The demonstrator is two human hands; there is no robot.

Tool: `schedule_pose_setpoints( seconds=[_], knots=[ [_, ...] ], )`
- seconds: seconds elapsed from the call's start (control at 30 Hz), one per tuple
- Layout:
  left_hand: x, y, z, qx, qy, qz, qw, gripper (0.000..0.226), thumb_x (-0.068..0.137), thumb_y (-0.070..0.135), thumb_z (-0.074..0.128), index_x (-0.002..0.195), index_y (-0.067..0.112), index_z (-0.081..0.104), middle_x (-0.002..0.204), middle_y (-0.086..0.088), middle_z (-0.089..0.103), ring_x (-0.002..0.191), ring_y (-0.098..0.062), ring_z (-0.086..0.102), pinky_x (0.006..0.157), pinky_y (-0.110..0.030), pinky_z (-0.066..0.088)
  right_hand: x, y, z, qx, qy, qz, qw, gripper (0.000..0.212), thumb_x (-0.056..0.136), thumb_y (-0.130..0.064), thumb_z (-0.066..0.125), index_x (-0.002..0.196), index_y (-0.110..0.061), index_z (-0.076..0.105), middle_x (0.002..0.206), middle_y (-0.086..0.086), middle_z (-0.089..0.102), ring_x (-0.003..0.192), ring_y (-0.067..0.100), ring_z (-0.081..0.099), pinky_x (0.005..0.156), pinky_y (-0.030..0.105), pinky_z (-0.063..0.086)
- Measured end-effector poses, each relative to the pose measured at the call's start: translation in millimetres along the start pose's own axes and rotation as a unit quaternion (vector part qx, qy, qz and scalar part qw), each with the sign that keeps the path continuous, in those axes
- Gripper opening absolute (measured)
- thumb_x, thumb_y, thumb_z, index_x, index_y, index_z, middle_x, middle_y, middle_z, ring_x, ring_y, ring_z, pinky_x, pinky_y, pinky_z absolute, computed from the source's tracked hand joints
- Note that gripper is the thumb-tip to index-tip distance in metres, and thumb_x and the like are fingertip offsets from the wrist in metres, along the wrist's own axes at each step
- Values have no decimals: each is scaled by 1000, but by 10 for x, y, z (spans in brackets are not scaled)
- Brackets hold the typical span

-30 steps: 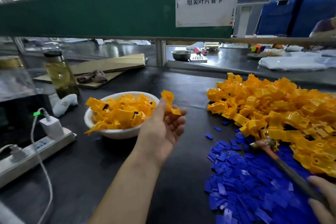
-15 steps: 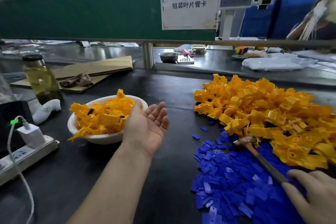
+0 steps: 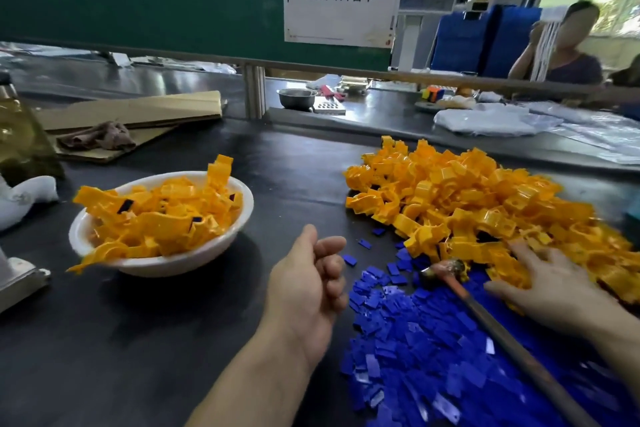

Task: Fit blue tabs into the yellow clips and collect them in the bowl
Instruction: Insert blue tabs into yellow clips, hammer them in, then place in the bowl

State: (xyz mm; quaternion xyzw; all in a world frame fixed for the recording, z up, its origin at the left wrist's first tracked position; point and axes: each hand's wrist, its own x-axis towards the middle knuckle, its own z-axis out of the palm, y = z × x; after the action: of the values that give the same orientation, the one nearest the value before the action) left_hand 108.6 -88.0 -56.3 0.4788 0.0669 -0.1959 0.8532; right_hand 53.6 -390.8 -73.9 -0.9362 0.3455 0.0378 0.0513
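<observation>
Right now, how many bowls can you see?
2: a white bowl, full of yellow clips, near left; a small metal bowl farther back, centre. Others may be hidden.

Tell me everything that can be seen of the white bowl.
The white bowl is round, shallow and smooth, plastic or foam by its look. It stands upright on the dark table, left of centre. Yellow clips fill it in a heap, some showing blue tabs; a few hang over its rim. The left hand is near but apart.
</observation>
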Motion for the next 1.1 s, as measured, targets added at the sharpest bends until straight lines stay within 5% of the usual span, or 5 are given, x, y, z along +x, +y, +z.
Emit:
schedule_pose_setpoints(
  seconds=[0.33,0.53,0.67,0.8,1.1],
  knots=[
    [-140,-59,88,41,-37,-18,998,43,101,44,45,95,7,69,53,3,47,42,-10,34,39,-23,29,164,440,433,-95,186,-106,972,28,82,-46,46,108,-44,55,95,-16,65,75,5,56,60,27,53],
    [-180,-181,171,133,-92,-5,987,34,100,39,51,95,10,69,56,3,50,46,-10,36,42,-23,31,-680,178,-181,205,208,-114,950,23,90,-47,47,75,-33,57,59,-6,61,53,12,59,46,35,50],
    [-251,-285,207,202,-247,8,948,30,90,42,64,105,16,71,91,-6,72,72,-14,63,60,-27,50,-1506,-264,-373,615,-73,-118,776,24,75,-39,60,85,-21,73,73,5,70,60,22,67,54,36,52],
    [-346,-388,251,160,-340,4,927,37,94,38,63,114,6,68,96,-25,66,81,-26,61,72,-37,49,-1803,-549,-207,708,-144,-134,678,22,73,-23,58,78,-9,74,71,14,65,49,23,58,41,29,47],
    [-300,-483,248,155,-295,6,943,21,72,33,80,90,23,77,92,-6,76,83,-16,71,71,-27,57,-1802,-378,-140,418,-76,-186,886,22,88,-52,41,90,-41,60,81,-9,66,67,9,64,61,29,53]
  ],
)
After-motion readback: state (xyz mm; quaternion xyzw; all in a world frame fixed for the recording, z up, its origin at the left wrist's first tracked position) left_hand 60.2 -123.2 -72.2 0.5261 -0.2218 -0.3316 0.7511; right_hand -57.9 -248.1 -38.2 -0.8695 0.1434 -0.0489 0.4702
